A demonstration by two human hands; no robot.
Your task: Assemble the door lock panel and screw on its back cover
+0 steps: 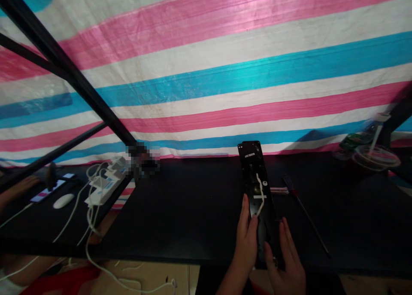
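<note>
At the table's near edge, the left hand (247,239) and right hand (287,260), fingers partly spread, clasp a long black panel (252,170).

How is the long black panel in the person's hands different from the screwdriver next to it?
The black panel is broad and flat; the screwdriver is thin. The black panel has a pale cord and white labels on its face, while the screwdriver shows a reddish part by its handle. Both hands touch the black panel; neither touches the screwdriver. Both things are long and mostly dark.
</note>
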